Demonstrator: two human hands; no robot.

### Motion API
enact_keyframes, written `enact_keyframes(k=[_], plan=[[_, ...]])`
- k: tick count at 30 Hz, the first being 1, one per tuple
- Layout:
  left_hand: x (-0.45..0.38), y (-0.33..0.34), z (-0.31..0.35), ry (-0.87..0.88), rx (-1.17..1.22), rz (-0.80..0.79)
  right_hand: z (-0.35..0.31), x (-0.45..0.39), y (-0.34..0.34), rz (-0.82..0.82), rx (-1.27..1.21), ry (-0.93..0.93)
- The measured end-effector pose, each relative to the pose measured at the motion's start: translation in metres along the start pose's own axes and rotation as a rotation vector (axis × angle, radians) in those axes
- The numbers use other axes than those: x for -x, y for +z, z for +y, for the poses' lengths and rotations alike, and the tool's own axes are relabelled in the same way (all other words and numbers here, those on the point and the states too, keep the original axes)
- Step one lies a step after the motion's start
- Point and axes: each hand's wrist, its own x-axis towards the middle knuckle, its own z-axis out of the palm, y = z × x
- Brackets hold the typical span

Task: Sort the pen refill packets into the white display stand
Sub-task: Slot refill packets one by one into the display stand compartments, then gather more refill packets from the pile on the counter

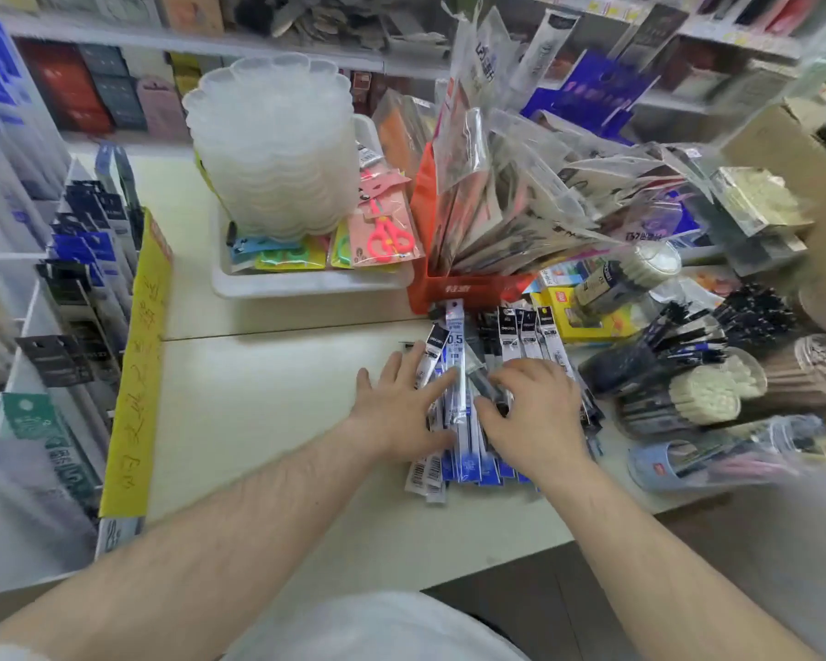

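On the table [268, 398], most pen refill packets [468, 436] lie unsorted in a pile; the left hand [404, 407] rests spread on them, the right hand [532, 412] curls, picking at one. Some packets already fill the white display stand [29, 326] at left.

The pile of refill packets [487, 398] lies on the table [258, 398] in front of you, and both your hands, the left hand [401, 403] and the right hand [530, 412], rest on it. Left of the pile, at the table's edge, stands the display stand [44, 326]. Behind the pile is the box of hanging packets [473, 279], left of that box the tray [306, 279] with scissors, and right of the pile the pen tubs [687, 388].
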Motion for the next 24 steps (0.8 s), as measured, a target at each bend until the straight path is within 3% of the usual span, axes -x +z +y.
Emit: enact_keyframes(k=[4,10,18,24], plan=[[-0.013,0.014,0.007,0.031,-0.075,0.039,0.021,0.009,0.008,-0.091,0.055,0.258],[-0.006,0.016,-0.009,-0.025,0.025,0.124,0.049,-0.015,0.015,-0.182,-0.037,0.556],[-0.006,0.01,0.008,-0.096,0.293,0.12,0.072,-0.042,0.017,-0.274,-0.096,0.554],[-0.018,0.008,0.018,-0.118,0.224,0.041,0.061,-0.048,0.021,-0.352,-0.073,0.529]])
